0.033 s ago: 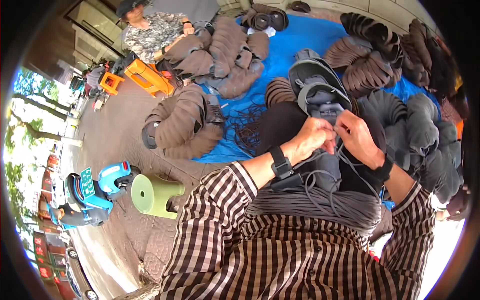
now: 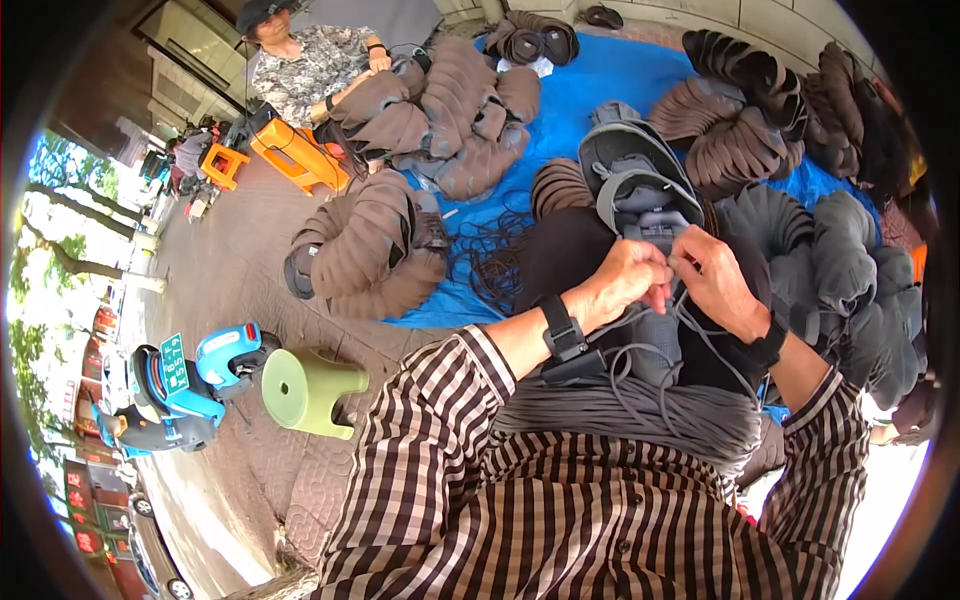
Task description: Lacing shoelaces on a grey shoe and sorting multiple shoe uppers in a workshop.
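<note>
A grey shoe upper (image 2: 657, 335) lies lengthwise over my dark-clad lap. My left hand (image 2: 630, 270) and my right hand (image 2: 710, 275) meet above its lacing area, thumbs and forefingers pinched together. Both appear to grip a grey shoelace (image 2: 625, 362), though the pinched bit is mostly hidden by the fingers. Loose lace loops hang below the hands. A thick bundle of grey laces (image 2: 640, 410) lies across my lap against my checked shirt. Just beyond my hands, more grey uppers (image 2: 640, 160) with rounded openings are stacked.
Blue sheeting (image 2: 590, 70) carries coiled brown uppers (image 2: 735, 145), grey uppers (image 2: 845, 250) and tangled dark laces (image 2: 495, 265). At left stand a green stool (image 2: 300, 390), a blue scooter (image 2: 195, 385) and an orange stool (image 2: 295, 155). Another person (image 2: 305, 75) sits by a brown pile (image 2: 455, 110).
</note>
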`<state>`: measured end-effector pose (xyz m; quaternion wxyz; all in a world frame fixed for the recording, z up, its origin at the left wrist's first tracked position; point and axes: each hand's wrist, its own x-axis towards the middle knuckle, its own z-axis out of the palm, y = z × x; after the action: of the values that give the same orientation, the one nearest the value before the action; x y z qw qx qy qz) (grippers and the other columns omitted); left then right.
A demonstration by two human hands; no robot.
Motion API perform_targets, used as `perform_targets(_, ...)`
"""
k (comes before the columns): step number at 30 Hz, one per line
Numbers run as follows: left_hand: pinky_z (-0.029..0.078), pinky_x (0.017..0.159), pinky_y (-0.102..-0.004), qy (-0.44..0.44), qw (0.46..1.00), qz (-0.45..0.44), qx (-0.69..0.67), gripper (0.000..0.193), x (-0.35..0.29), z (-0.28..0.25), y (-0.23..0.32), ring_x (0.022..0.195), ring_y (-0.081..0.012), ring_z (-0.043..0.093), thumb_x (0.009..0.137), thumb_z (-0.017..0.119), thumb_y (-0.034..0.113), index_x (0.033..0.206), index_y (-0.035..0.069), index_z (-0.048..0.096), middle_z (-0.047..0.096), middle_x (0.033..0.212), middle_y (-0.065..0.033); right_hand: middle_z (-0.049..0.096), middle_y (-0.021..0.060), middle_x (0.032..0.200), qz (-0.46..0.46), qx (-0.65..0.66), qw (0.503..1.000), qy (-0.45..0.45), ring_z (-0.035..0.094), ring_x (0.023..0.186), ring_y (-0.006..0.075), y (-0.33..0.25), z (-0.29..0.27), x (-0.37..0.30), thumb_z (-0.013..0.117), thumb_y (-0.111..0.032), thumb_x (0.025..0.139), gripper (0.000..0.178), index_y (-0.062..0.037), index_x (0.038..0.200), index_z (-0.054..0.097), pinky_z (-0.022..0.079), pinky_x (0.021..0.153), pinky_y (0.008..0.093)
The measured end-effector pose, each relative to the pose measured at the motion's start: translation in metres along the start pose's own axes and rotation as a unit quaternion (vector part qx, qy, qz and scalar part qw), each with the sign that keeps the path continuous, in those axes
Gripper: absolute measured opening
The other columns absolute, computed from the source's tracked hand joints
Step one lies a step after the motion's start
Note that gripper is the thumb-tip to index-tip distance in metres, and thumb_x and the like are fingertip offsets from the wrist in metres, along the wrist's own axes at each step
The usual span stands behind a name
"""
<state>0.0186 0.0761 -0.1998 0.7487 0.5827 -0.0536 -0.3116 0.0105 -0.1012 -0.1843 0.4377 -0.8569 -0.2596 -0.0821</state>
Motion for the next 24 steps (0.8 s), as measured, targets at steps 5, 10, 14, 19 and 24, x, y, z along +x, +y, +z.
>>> perform_targets(5, 0.052, 0.048, -0.0307, -0.030, 0.996, 0.020, 0.088, 0.010, -0.010, 0.014, 0.004, 0.045, -0.0119, 0.052, 0.090, 0.054, 0.005, 0.088, -0.004, 0.053, 0.057, 0.066, -0.0096, 0.056, 0.0135, 0.076, -0.069, -0.142, 0.987, 0.036, 0.057, 0.076, 0.0325, -0.002, -0.015, 0.011, 0.060, -0.004, 0.077, 0.006, -0.0017, 0.081, 0.056, 0.045, 0.067, 0.0421)
perform_targets(10, 0.044, 0.041, -0.0267, -0.076, 0.976, 0.019, 0.204, 0.010, -0.053, 0.035, 0.029, 0.044, -0.0139, 0.055, 0.090, 0.054, 0.006, 0.089, -0.003, 0.054, 0.057, 0.063, -0.0084, 0.055, 0.0110, 0.074, -0.023, -0.130, 0.988, -0.085, 0.058, 0.073, 0.0303, 0.017, -0.021, 0.004, 0.065, -0.002, 0.071, 0.012, -0.0034, 0.079, 0.056, 0.045, 0.063, 0.0396)
perform_targets(14, 0.045, 0.044, -0.0237, -0.120, 0.972, 0.065, 0.191, 0.013, -0.115, 0.046, 0.083, 0.049, -0.0098, 0.055, 0.095, 0.054, 0.010, 0.090, -0.001, 0.053, 0.056, 0.065, -0.0053, 0.057, 0.0111, 0.073, -0.024, -0.105, 0.990, -0.095, 0.059, 0.071, 0.0291, 0.018, -0.018, 0.007, 0.068, -0.002, 0.067, 0.014, -0.0032, 0.075, 0.057, 0.046, 0.063, 0.0387)
perform_targets(19, 0.047, 0.046, -0.0251, -0.109, 0.924, 0.264, 0.255, 0.011, -0.156, 0.075, 0.200, 0.055, -0.0106, 0.057, 0.094, 0.055, 0.010, 0.089, 0.000, 0.056, 0.059, 0.071, -0.0072, 0.059, 0.0125, 0.072, -0.050, -0.106, 0.991, -0.070, 0.060, 0.067, 0.0297, 0.030, -0.020, 0.004, 0.068, -0.004, 0.068, 0.011, -0.0019, 0.072, 0.059, 0.047, 0.061, 0.0392)
perform_targets(24, 0.048, 0.050, -0.0246, -0.094, 0.879, 0.352, 0.308, 0.012, -0.172, 0.064, 0.217, 0.058, -0.0102, 0.057, 0.094, 0.056, 0.011, 0.092, -0.001, 0.056, 0.057, 0.072, -0.0067, 0.060, 0.0139, 0.069, 0.007, -0.083, 0.991, -0.107, 0.060, 0.063, 0.0283, 0.022, -0.021, 0.012, 0.062, -0.006, 0.071, 0.009, -0.0005, 0.078, 0.064, 0.046, 0.058, 0.0357)
